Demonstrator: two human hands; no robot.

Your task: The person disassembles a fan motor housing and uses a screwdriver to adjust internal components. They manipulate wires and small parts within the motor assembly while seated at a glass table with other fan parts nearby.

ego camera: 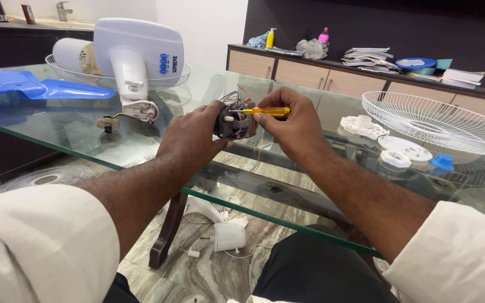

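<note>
Nearest to us, two forearms in rolled white sleeves reach out over a glass table point(40, 120). Through the glass we see a marble floor where a small white plastic cup-shaped part point(229, 236) lies on its side among thin white cables, and a wire fan guard point(46, 177) rests at the left.

Above the middle of the table, our left hand point(189, 137) is wrapped around a small electric fan motor point(232, 120), fingers curled behind it and thumb underneath, holding it clear of the glass. Coloured wires sprout from the motor's top. Our right hand point(293, 126) pinches a yellow-handled screwdriver point(265, 111) between thumb and fingers, its tip laid against the motor's front.

To the right on the glass lie white round plastic fan parts point(402, 150) and a small blue cap point(442, 163). Beyond them sits a white wire fan guard point(439, 120), dished upward like a bowl; we see nothing inside it.

To the left lies a blue fan blade point(35, 88). Behind it a second wire guard point(113, 78) serves as a basket, holding a white fan housing point(138, 53) and a cream cylinder.

Farthest off, a wooden sideboard point(310, 76) against a dark wall carries bottles, a crumpled bag, stacked papers and a blue dish.
</note>
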